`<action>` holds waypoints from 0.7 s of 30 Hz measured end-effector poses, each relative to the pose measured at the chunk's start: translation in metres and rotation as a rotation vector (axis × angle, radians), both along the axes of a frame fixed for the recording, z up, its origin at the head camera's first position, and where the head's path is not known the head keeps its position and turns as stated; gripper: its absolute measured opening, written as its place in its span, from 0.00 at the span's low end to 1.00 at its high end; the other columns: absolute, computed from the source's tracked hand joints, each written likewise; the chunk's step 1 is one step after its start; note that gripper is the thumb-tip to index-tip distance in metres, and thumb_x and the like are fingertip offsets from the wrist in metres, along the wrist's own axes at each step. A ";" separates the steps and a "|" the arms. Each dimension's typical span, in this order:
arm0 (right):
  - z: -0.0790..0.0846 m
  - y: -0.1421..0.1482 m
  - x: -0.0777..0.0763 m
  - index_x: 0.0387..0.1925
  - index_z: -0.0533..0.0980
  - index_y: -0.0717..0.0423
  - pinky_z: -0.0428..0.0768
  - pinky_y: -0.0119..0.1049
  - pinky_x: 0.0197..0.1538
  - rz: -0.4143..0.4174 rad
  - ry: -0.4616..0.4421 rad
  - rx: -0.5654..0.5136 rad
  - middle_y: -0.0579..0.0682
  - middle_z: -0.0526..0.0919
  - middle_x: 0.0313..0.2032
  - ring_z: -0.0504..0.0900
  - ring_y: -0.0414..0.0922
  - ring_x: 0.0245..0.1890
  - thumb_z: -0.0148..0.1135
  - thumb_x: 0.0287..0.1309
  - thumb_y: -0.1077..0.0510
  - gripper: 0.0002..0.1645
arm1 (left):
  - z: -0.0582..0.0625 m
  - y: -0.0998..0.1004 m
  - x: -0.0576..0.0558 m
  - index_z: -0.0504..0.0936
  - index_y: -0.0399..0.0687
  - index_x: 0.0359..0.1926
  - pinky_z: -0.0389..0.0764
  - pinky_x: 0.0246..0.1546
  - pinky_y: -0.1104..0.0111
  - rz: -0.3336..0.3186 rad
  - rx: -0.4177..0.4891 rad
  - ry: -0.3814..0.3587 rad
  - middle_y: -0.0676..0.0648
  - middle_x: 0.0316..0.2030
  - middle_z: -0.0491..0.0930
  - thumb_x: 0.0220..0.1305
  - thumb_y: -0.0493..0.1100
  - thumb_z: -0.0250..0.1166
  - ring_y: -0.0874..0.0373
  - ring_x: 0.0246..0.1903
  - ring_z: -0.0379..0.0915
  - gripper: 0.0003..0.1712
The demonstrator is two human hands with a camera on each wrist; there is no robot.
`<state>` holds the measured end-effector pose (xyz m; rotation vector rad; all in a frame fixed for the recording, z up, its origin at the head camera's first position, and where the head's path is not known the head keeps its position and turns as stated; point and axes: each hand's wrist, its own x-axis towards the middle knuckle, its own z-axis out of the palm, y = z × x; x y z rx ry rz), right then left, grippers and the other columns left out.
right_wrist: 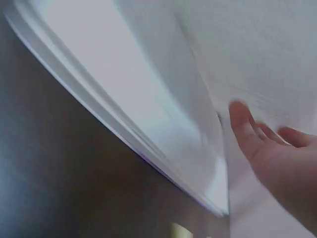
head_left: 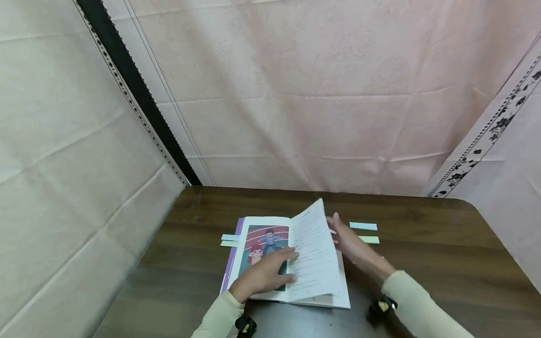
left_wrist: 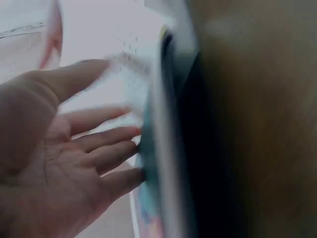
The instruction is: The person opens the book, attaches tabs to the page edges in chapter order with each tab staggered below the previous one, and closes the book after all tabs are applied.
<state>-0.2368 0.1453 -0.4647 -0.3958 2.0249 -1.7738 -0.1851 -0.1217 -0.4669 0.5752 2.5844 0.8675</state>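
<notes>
An open book with a purple cover edge lies on the table, its left page showing a colour picture of two cartoon figures. One printed page stands partly lifted on the right side. My left hand is over the picture near the book's middle fold, fingers extended and thumb apart; the left wrist view shows the palm. Behind the lifted page's right edge, my right hand has its fingertips partly hidden by the paper. In the right wrist view that hand has its thumb raised beside the page.
Blue and green paper strips stick out at the book's left edge. Another blue strip and a green strip show right of the book. The brown wooden table meets hanging pale cloth at its back and sides.
</notes>
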 end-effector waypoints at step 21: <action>-0.018 -0.076 0.091 0.85 0.35 0.45 0.41 0.52 0.81 -0.304 -0.214 -0.485 0.56 0.45 0.83 0.41 0.53 0.83 0.16 0.71 0.21 0.53 | -0.003 0.043 0.013 0.69 0.45 0.78 0.65 0.74 0.45 0.122 0.323 -0.077 0.46 0.75 0.70 0.84 0.67 0.38 0.49 0.74 0.66 0.40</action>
